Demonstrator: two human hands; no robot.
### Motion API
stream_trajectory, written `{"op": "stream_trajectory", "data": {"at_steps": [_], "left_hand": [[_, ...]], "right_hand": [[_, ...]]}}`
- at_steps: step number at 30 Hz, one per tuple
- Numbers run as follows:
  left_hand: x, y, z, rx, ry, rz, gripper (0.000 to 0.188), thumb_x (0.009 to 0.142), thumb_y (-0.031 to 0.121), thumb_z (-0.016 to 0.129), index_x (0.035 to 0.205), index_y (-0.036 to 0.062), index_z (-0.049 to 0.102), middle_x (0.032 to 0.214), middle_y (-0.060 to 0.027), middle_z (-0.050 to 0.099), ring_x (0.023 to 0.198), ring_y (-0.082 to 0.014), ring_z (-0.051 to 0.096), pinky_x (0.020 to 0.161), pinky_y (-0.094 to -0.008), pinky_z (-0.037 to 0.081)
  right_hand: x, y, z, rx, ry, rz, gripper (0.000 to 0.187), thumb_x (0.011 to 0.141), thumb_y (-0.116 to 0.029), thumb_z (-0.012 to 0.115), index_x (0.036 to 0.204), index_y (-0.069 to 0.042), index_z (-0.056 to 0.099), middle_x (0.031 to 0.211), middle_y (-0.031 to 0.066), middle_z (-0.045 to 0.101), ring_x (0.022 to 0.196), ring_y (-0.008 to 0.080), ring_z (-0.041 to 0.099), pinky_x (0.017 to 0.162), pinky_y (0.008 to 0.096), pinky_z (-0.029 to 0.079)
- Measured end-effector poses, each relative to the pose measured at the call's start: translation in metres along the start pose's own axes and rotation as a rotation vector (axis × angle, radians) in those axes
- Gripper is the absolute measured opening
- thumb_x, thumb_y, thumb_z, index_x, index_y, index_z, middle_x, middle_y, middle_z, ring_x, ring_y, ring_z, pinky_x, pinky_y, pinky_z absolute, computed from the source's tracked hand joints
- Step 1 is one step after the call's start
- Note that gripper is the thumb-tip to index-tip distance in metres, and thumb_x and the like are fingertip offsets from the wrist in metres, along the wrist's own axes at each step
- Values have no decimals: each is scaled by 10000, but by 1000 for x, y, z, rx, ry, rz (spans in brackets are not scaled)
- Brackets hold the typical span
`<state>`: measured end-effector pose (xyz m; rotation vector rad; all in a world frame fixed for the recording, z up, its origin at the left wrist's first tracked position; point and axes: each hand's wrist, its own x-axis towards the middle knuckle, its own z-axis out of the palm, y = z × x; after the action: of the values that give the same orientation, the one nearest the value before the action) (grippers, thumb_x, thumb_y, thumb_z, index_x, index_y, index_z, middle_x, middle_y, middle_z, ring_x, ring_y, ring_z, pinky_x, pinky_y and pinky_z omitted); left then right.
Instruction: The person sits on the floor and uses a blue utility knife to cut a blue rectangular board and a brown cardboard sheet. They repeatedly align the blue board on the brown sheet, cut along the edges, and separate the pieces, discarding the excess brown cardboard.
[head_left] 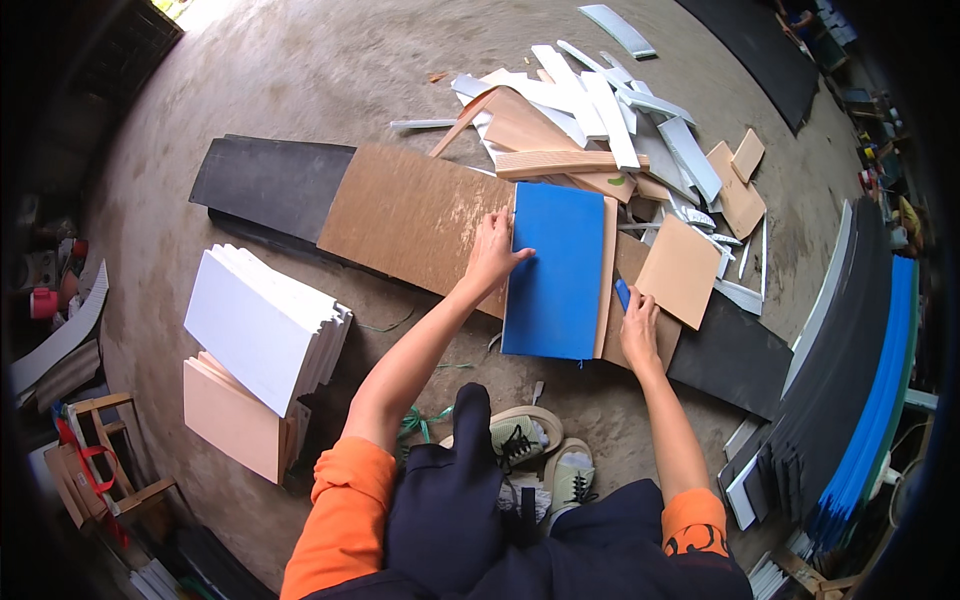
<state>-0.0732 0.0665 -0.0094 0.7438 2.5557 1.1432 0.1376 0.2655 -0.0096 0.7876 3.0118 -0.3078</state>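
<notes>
A blue rectangular foam sheet (pixel 556 275) lies across a long brown board (pixel 410 215), with a tan sheet (pixel 608 280) showing along its right edge. My left hand (pixel 490 252) presses on the blue sheet's left edge, fingers stretched out and thumb spread over the blue face. To the right of the sheets, my right hand (pixel 641 328) is closed around a slim blue tool (pixel 622 293) that looks like a utility knife; its blade does not show. A loose tan piece (pixel 680 272) rests just beyond that hand.
Black sheets (pixel 270 185) extend under the brown board. At left stand stacks of white sheets (pixel 262 325) and tan sheets (pixel 235 415). White and tan offcuts (pixel 590 110) are heaped beyond the board. Long black sheets (pixel 830 350) and blue sheets (pixel 868 400) lean at right.
</notes>
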Motion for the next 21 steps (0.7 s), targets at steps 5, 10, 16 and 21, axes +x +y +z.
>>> {"op": "stream_trajectory", "data": {"at_steps": [5,10,16,21], "left_hand": [[4,-1,5,39,-56,-150,756,645,239,752,1280,97,368,1116,-169,431,1059,-325,449,873,-389,415],[7,12,9,61,-64,-242,784,634,197,755,1282,93,326,1157,-143,393,1052,-311,443,842,-429,435],[5,25,17,299,35,76,1023,595,299,756,1361,38,129,1327,-188,229,1243,-382,206,1000,-556,194],[11,46,31,459,-310,349,1274,453,598,733,1393,62,62,1440,-192,2,1318,-403,-62,954,-670,-39]], "right_hand": [[3,-6,-20,356,-103,242,426,731,-4,532,1132,43,397,1047,267,385,924,377,464,828,423,415],[10,-3,-34,1253,-198,597,254,904,-199,342,1054,-29,457,676,29,492,532,74,451,441,199,368],[29,-24,-50,1315,-258,573,273,920,-270,377,1017,-24,446,619,56,484,450,111,437,388,244,365],[75,-23,-27,534,-205,255,279,888,-229,388,1004,23,414,743,230,595,639,354,598,551,436,470]]}}
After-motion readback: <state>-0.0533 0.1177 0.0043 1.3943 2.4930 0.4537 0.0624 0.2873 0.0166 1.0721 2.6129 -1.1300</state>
